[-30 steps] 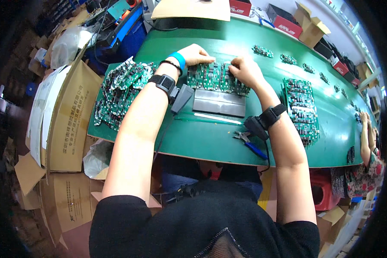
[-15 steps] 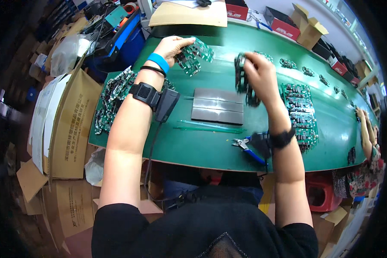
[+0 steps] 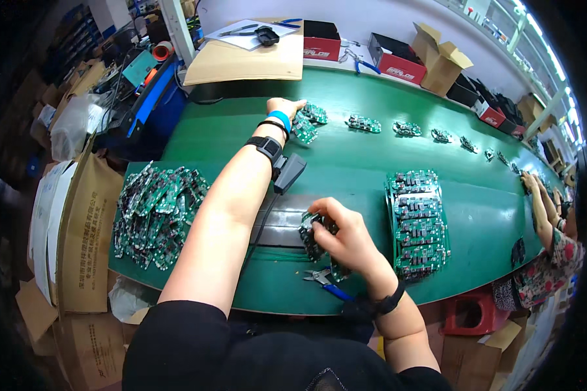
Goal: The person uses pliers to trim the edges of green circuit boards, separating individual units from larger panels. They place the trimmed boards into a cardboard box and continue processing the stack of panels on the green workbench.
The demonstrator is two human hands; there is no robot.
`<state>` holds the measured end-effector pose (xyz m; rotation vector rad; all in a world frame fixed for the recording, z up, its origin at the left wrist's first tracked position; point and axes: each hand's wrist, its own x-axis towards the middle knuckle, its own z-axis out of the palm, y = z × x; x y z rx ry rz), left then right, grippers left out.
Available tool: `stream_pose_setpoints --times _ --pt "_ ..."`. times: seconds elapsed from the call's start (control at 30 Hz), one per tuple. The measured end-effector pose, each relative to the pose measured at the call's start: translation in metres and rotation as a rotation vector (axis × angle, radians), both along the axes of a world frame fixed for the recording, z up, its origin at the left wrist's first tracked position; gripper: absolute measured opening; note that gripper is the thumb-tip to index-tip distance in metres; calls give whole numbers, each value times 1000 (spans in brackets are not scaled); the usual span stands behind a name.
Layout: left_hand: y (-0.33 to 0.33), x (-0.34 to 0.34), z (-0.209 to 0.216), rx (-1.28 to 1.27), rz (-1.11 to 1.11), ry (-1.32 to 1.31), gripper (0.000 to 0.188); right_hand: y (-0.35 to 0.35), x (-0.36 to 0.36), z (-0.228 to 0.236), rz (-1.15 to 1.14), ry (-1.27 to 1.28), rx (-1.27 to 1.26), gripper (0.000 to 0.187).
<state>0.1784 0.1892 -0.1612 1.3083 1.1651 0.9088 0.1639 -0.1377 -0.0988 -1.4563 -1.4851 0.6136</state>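
My left hand (image 3: 285,108) reaches far over the green table, fingers closed on the edge of a green circuit board (image 3: 304,130); whether the board rests on the table I cannot tell. Another small board (image 3: 316,113) shows right beside it. Nearer to me, my right hand (image 3: 346,238) is closed around a populated circuit board (image 3: 311,236), above the right end of a grey metal block (image 3: 284,218). The fingers hide part of that board. Below this hand lie blue-handled cutters (image 3: 329,283). A black device on a cable (image 3: 289,173) is strapped to my left wrist.
A heap of circuit boards (image 3: 156,215) lies at left, and stacked board panels (image 3: 419,225) at right. Single boards (image 3: 364,124) form a row toward the far right. Cartons (image 3: 398,65) line the back. Another person's arms (image 3: 540,205) rest at the right edge.
My left hand has moved farther out with its board toward the row. My right hand has come down and nearer, over the metal block, still holding its board. The view has shifted.
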Motion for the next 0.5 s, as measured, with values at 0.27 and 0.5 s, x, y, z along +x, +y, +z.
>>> stream_pose_setpoints --times 0.27,0.5 --pt "0 -19 17 168 146 22 32 -6 3 -6 -23 33 -2 21" --pt "64 -74 -4 220 484 213 40 -3 -5 -11 -46 41 -23 21"
